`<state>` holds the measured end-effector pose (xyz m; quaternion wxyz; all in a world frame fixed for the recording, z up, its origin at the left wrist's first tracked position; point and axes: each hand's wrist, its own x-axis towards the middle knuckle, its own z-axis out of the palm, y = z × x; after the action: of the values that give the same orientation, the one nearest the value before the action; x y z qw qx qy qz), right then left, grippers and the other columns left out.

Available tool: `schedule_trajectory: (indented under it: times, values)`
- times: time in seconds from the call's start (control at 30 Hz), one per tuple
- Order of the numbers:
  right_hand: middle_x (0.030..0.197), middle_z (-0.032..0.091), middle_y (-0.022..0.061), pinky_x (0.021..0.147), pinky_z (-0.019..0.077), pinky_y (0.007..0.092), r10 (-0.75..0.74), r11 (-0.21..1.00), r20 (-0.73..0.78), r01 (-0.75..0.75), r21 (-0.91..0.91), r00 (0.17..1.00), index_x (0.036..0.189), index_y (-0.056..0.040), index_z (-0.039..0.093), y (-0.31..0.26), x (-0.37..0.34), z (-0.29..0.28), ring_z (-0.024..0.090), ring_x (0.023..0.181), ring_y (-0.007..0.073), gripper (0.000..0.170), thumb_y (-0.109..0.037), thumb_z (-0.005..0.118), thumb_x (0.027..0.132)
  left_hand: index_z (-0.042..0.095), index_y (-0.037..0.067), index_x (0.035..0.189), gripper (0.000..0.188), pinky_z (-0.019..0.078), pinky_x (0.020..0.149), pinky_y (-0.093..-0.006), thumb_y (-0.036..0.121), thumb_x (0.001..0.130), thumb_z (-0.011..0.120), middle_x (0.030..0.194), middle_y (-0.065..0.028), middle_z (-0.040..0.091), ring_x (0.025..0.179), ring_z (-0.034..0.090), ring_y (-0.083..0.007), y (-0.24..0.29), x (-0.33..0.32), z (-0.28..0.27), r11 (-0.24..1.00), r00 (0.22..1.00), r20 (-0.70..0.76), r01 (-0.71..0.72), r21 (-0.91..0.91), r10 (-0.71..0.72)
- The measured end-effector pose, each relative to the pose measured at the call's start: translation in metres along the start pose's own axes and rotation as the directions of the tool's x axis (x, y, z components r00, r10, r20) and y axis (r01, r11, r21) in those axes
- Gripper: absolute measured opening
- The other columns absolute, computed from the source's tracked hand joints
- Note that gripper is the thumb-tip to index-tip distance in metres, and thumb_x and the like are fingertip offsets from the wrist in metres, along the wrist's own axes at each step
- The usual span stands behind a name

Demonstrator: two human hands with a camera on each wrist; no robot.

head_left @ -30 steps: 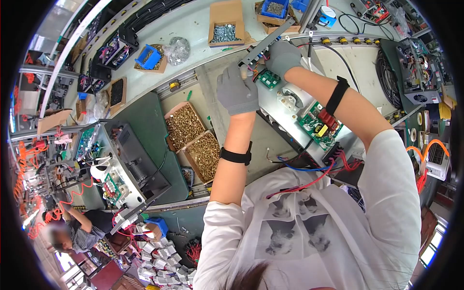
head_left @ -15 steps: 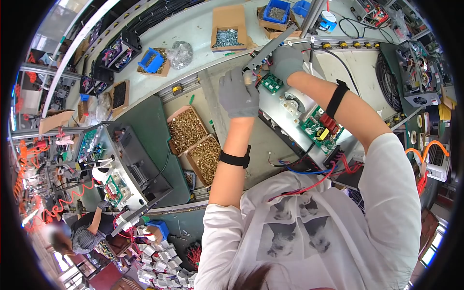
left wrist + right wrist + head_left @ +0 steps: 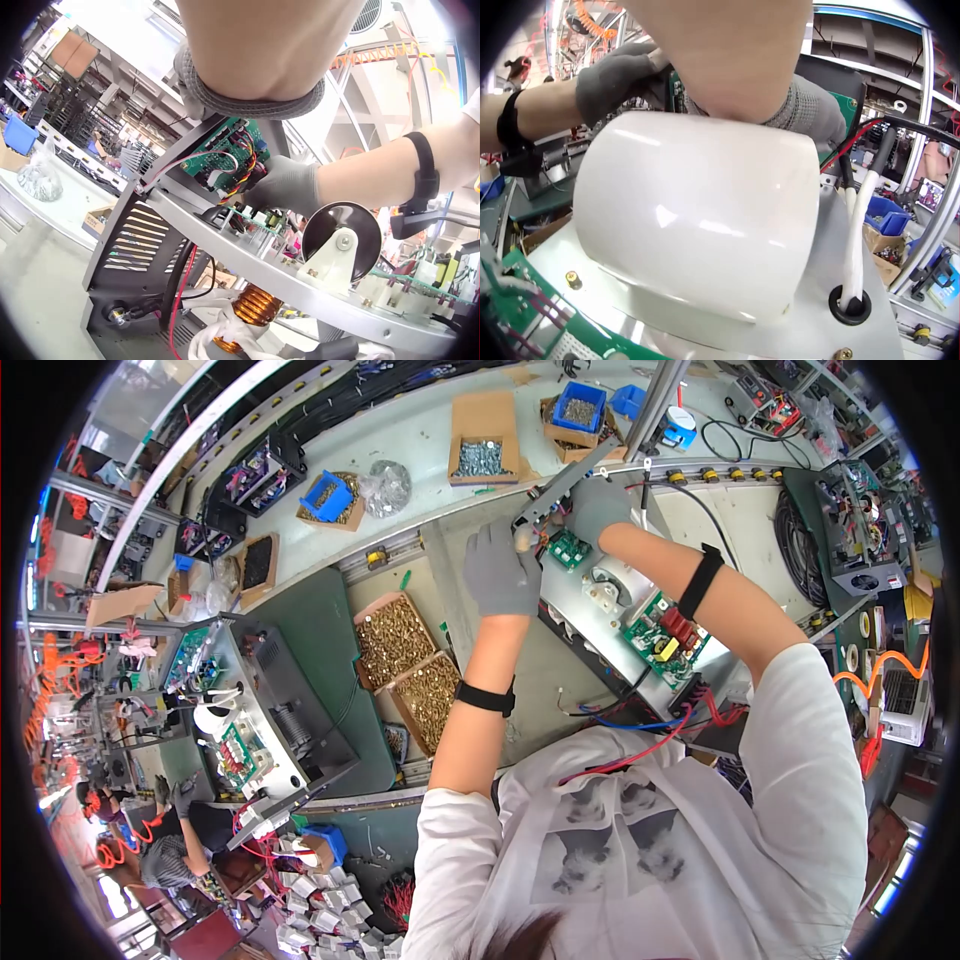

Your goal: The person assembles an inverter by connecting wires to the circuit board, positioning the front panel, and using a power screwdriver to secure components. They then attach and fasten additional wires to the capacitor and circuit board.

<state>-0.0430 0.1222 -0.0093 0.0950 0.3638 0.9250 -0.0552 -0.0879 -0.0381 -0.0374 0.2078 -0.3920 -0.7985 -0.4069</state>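
Observation:
Both hands wear grey gloves and work at the far end of a metal chassis (image 3: 600, 622). A long dark panel (image 3: 575, 472) with a green circuit board (image 3: 225, 156) on its inner face stands tilted there. My left hand (image 3: 502, 572) holds the panel's left end, a bare fingertip showing at its inner side. My right hand (image 3: 598, 508) reaches behind the white cylinder (image 3: 697, 217), close to the board. In the left wrist view, its fingers are at the red, yellow and black wires (image 3: 246, 174); I cannot tell whether they pinch them. A smaller green board (image 3: 568, 549) sits just below.
Cartons of brass fasteners (image 3: 425, 700) lie left of the chassis. Another opened unit (image 3: 262, 710) stands further left. On the back bench are a carton of silver screws (image 3: 480, 458) and blue bins (image 3: 578, 405). A black cable (image 3: 700, 498) arcs on the right.
The head view has shifted slightly, so the bench and hands appear a little lower and further right. Both hands keep their places at the panel. A person in the background has moved their arms.

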Motion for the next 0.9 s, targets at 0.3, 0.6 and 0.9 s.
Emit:
schedule_trajectory:
  times: [0.3,0.6,0.9]
  values:
    - [0.110,0.061,0.0102,0.087,0.0452,0.0399,-0.037,0.999,-0.002,0.037,0.022,0.999,0.103,-0.0209,0.068,0.033,-0.006,0.003,0.057,0.103,0.0287,0.030,-0.037,0.049,0.086,0.056,0.012,0.109,0.035,0.0347,0.093,-0.0513,0.028,0.078,0.062,0.102,-0.0091,0.053,0.095,0.050,-0.0314,0.041,0.009,0.017,0.955,0.997,-0.017,-0.071,0.287,0.079]
    - [0.123,0.056,0.0105,0.092,0.0427,0.0432,-0.149,0.935,0.142,0.092,0.343,0.979,0.110,-0.0135,0.064,0.033,-0.002,-0.012,0.052,0.114,0.0303,0.035,-0.028,0.049,0.081,0.058,0.025,0.106,0.047,0.0286,0.094,-0.0497,0.038,0.063,0.071,0.102,0.0003,0.038,0.100,0.036,-0.0241,0.029,0.010,0.076,0.764,0.930,-0.249,-0.051,0.644,0.272]
    - [0.119,0.055,0.0197,0.095,0.0418,0.0400,-0.146,0.918,0.214,0.052,0.393,0.966,0.125,-0.0090,0.051,0.036,0.039,0.030,0.053,0.110,0.0352,0.050,-0.034,0.054,0.081,0.055,0.025,0.106,0.052,0.0301,0.082,-0.0423,0.038,0.058,0.071,0.104,0.0012,0.041,0.099,0.036,-0.0256,0.024,0.009,0.072,0.714,0.942,-0.187,-0.074,0.696,0.280]
